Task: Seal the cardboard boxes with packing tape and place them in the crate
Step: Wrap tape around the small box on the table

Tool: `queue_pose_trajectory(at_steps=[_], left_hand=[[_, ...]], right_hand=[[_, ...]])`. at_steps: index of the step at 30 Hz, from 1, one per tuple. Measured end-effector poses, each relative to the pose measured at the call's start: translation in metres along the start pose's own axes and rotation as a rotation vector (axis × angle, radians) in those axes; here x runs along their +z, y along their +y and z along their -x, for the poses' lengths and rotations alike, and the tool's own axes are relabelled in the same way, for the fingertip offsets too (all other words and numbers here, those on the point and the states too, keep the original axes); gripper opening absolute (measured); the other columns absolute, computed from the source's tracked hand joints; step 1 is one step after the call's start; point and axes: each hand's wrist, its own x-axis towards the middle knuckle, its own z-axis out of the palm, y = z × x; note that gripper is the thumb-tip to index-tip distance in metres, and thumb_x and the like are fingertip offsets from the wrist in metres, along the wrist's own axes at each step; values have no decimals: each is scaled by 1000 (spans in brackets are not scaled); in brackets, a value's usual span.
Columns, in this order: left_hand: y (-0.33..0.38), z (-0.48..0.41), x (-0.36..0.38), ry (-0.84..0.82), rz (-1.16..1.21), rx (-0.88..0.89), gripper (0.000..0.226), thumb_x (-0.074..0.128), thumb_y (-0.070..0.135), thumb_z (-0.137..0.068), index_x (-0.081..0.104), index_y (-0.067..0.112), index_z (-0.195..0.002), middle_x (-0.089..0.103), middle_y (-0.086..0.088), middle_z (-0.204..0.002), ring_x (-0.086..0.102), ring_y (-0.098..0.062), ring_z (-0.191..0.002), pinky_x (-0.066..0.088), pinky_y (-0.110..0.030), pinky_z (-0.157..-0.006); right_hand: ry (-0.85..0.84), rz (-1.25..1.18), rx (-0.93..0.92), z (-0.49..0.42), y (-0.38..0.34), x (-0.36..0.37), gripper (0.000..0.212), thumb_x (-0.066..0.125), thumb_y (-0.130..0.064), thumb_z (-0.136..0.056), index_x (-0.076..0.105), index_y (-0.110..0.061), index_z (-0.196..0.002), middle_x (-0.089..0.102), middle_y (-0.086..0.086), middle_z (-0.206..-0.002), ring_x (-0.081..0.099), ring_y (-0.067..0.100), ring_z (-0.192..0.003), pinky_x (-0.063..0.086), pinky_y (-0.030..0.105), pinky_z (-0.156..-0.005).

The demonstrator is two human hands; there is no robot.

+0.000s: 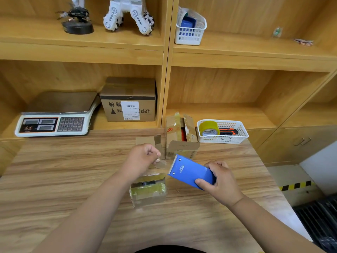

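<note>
Nearest, on the wooden surface (73,179): a small cardboard box (148,190), yellowish tape across its top. Just above it, right hand (221,181) wrapped round a blue tape dispenser (189,170), toothed edge toward the left hand (144,159), fingers curled, pinching a clear tape end (162,163) at that edge. Behind, a second cardboard box (180,137), flaps open. Right of it, a white basket (224,140) holding a tape roll (209,127) and an orange-black knife (228,132). Farther back, on the shelf, a scale (54,115) and a labelled carton (128,101).
</note>
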Motion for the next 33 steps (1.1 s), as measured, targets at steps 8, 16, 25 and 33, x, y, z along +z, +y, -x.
queue_pose_trajectory(at_steps=[8, 16, 25, 33], left_hand=[[3, 0, -3, -8, -30, 0, 18, 65, 11, -86, 64, 18, -69, 66, 14, -56, 60, 3, -51, 36, -5, -44], [4, -1, -10, 2, -88, -14, 20, 64, 11, -86, 65, 19, -67, 64, 12, -52, 53, 5, -46, 35, -8, -43], [5, 3, -10, -22, -121, -1, 15, 69, 16, -82, 68, 19, -68, 71, 5, -64, 62, -4, -55, 46, -19, -56], [13, 21, 14, 115, -564, 129, 17, 59, 28, -86, 66, 22, -72, 57, 25, -56, 52, -2, -56, 34, -21, -48]], right_hand=[[-37, 1, 25, -1, 0, -3, 28, 72, -49, -65, 50, -36, -78, 50, -20, -75, 43, 6, -88, 36, 18, -67], [-70, -7, 35, 5, 2, -3, 27, 71, -49, -64, 51, -34, -76, 55, -10, -74, 45, 8, -87, 37, 19, -67], [-76, 65, 173, 7, 1, 3, 24, 71, -49, -71, 52, -35, -73, 51, -14, -68, 43, 7, -86, 31, 16, -63], [-87, 405, 226, -3, -14, 25, 43, 46, -71, -75, 51, -28, -80, 51, -10, -62, 40, 17, -78, 26, 26, -67]])
